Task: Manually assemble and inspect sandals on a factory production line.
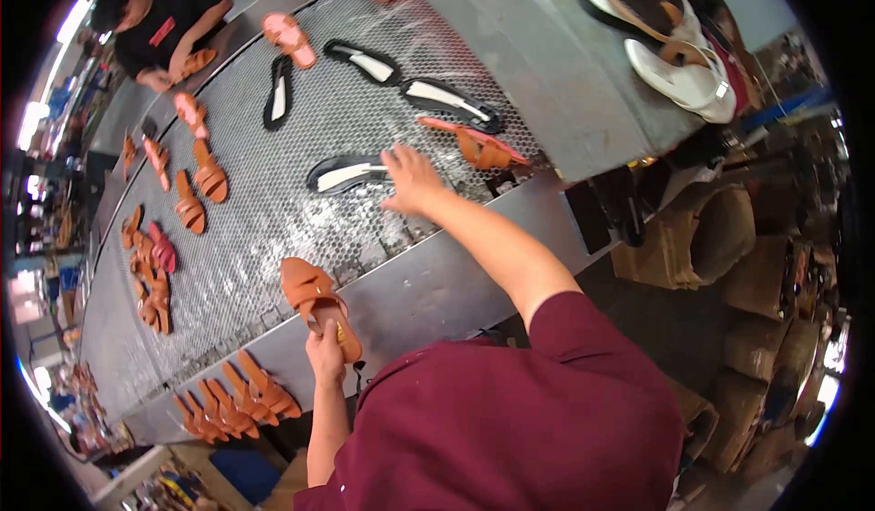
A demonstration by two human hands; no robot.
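The left hand (pixel 325 356) holds a brown sandal (pixel 316 303) by its heel end. The fingers are closed around the sole, and the toe end points up and away from the person, over the near edge of the desk (pixel 437 283). The strap side of the sandal faces up.

The right hand (pixel 410 180) reaches far out over the mesh belt (pixel 264 210) that runs along the desk. Its fingers (pixel 394 157) are open and spread, holding nothing. The fingertips touch or almost touch the end of a black sole with a white middle (pixel 344 175), which lies flat on the belt just to the left of them.

Just to the right of those fingers lies a pink and brown sandal (pixel 478 144). Farther out past the fingers are more black soles (pixel 449 101), well apart from each other. To the left of the hands, many brown sandals (pixel 190 203) lie along the belt.

Below the left hand, a row of brown sandals (pixel 239 398) leans on the front of the desk. At the far end, another person (pixel 164 28) in a black shirt is holding a sandal.
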